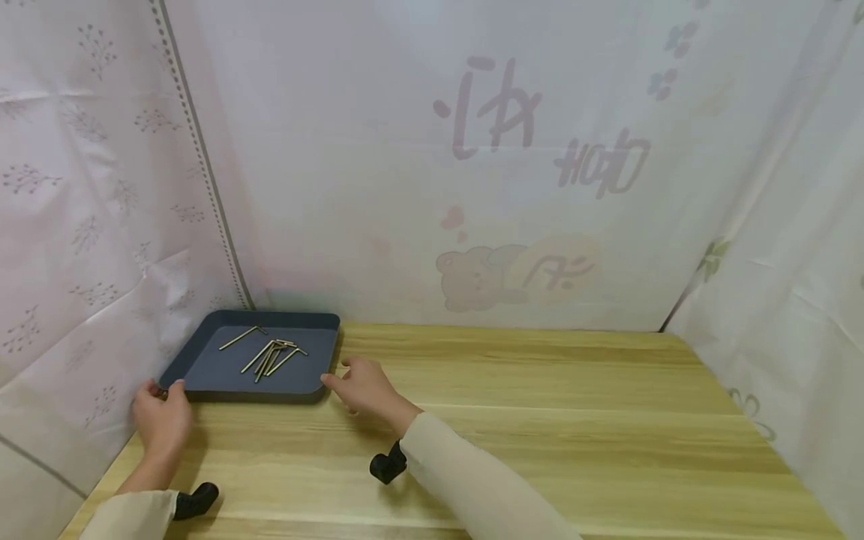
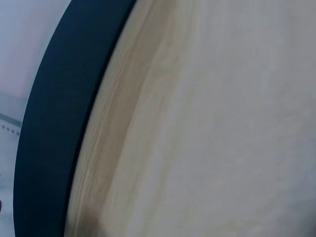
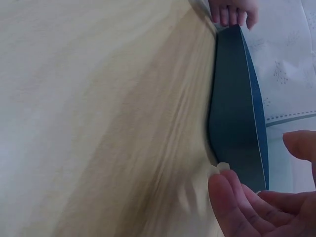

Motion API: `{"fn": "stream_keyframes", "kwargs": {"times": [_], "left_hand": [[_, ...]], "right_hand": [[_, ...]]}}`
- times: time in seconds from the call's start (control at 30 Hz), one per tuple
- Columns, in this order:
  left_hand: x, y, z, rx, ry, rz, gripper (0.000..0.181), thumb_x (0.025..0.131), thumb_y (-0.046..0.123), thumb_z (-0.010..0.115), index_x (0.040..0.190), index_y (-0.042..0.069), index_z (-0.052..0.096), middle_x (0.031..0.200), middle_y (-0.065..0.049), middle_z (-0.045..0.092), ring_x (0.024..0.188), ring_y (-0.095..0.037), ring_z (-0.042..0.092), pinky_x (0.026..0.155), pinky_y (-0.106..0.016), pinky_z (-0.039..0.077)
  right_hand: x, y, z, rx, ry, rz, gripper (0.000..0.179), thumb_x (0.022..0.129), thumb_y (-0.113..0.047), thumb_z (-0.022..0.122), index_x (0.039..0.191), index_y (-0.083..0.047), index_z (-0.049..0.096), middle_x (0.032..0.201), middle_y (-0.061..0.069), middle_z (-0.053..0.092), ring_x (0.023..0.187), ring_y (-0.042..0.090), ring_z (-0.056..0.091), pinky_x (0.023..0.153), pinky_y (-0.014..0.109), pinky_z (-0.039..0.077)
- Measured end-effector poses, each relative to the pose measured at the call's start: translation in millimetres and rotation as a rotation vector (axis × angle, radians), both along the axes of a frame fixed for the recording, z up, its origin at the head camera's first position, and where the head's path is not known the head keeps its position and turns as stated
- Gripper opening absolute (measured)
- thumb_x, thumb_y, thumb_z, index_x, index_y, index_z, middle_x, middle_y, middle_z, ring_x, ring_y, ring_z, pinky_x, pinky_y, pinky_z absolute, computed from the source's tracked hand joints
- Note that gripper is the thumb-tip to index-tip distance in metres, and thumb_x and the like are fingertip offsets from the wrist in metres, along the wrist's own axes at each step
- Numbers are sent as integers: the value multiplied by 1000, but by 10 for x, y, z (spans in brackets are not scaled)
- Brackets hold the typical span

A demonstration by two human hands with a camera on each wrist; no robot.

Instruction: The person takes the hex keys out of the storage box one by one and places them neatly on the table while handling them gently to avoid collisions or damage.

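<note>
A dark blue-grey rectangular tray [image 1: 259, 395] lies on the wooden table, with several brass-coloured L-shaped hex keys [image 1: 275, 358] in it. My left hand [image 1: 162, 420] is at the tray's near left corner, thumb and fingers spread loosely about it. At the near right corner is my right hand [image 1: 364, 388]. In the right wrist view, its fingers [image 3: 247, 210] touch or nearly touch the tray's outer wall, while its thumb stands apart from the rim. The left wrist view shows mostly the tray wall [image 2: 54, 118] and only a sliver of a fingertip at the edge.
The wooden table [image 1: 574, 427] extends to the right of the tray. Printed cloth curtains [image 1: 378, 187] hang behind and on both sides, close to the tray's back and left. Black wrist devices [image 1: 388, 465] sit below both hands.
</note>
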State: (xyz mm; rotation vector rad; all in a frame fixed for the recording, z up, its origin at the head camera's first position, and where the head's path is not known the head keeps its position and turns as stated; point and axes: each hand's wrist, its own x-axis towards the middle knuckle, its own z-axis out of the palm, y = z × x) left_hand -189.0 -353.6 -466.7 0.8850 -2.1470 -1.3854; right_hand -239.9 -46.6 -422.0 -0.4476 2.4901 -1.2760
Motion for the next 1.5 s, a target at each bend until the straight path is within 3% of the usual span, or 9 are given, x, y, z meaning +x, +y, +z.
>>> {"fn": "stream_keyframes", "kwargs": {"times": [0.23,0.5,0.67,0.8,1.07,1.17,1.27,1.37,1.5], "left_hand": [[-44,-92,-8,30,-61,39,65,103,29,35,157,-6,24,154,-33,37,141,-48,36,118,-56,28],[-95,-208,-31,39,-83,24,58,105,26,29,156,0,33,155,-29,41,140,-45,40,114,-55,33],[-103,-224,-19,-17,-62,14,56,105,24,29,154,-1,38,148,-31,45,136,-45,42,110,-55,35],[-68,-200,-34,-55,-45,13,54,102,19,32,152,0,42,143,-29,50,129,-41,46,97,-45,39],[41,-157,-110,-65,-49,-47,54,102,17,31,152,2,43,150,-31,47,140,-46,42,109,-55,36],[53,-136,-146,-94,-35,-33,50,102,17,36,147,3,51,144,-28,55,129,-36,52,96,-41,44],[68,-125,-173,-140,-17,-11,42,102,19,45,138,3,62,130,-24,66,99,-8,58,80,-24,41],[104,-111,-173,-158,-16,-13,39,102,22,51,132,2,67,124,-23,69,80,15,42,74,-16,37],[193,-84,-139,-140,-79,-55,43,103,27,50,136,3,63,135,-25,64,78,21,35,70,-10,37]], "right_hand": [[-46,-126,14,-26,-25,0,54,102,-30,60,143,4,52,51,9,57,63,40,69,56,35,58],[-120,-255,-142,-21,16,-32,49,100,-20,61,141,7,53,39,-4,45,35,17,51,54,23,53],[-122,-290,-207,-92,-10,-82,49,101,-15,58,144,7,50,47,8,58,38,19,55,44,28,51],[-63,-263,-238,-157,-59,-92,49,103,-15,54,146,7,47,62,19,67,48,22,63,48,29,54],[46,-175,-281,-225,-128,-91,33,104,-12,50,127,8,61,75,18,68,56,23,68,51,30,57],[66,-114,-299,-236,-127,-97,37,104,-12,49,133,9,58,80,20,71,60,27,71,51,32,58],[100,-49,-316,-256,-124,-116,41,103,-11,47,138,9,55,79,19,71,57,25,69,51,32,57],[134,5,-345,-276,-106,-125,34,102,-9,45,124,10,62,74,18,69,52,20,65,48,32,56],[181,45,-379,-280,-83,-125,28,102,-10,44,101,6,67,69,16,67,46,14,59,44,33,54]]}}
